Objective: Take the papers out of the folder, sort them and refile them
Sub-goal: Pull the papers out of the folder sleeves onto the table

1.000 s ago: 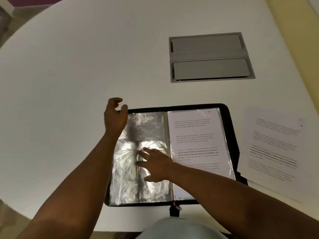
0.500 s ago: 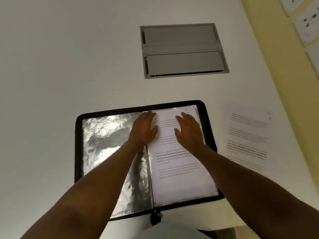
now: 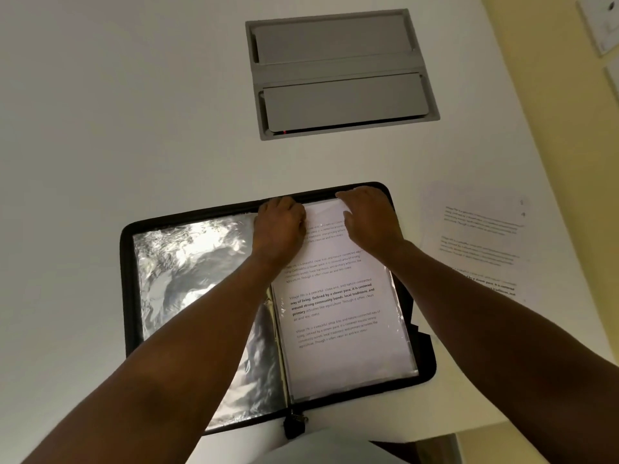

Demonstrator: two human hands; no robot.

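A black zip folder (image 3: 129,283) lies open on the white table (image 3: 117,112). Its left page is an empty, shiny plastic sleeve (image 3: 187,272). Its right sleeve holds a printed paper (image 3: 338,316). Both my hands are at the top edge of that right page. My left hand (image 3: 279,224) is curled on the sleeve's top near the spine. My right hand (image 3: 370,219) is closed over the paper's top right corner, with its fingertips hidden at the folder's rim. A second printed paper (image 3: 479,242) lies loose on the table, right of the folder.
A grey hatch with two flaps (image 3: 338,72) is set into the table behind the folder. At the right stands a yellow wall (image 3: 552,112) with white sockets (image 3: 599,21). The table's near edge runs just below the folder's zip pull (image 3: 294,425).
Both hands have slid up from the middle of the right page to its top edge and curled there. One second ago the left hand was at the left sleeve's corner.
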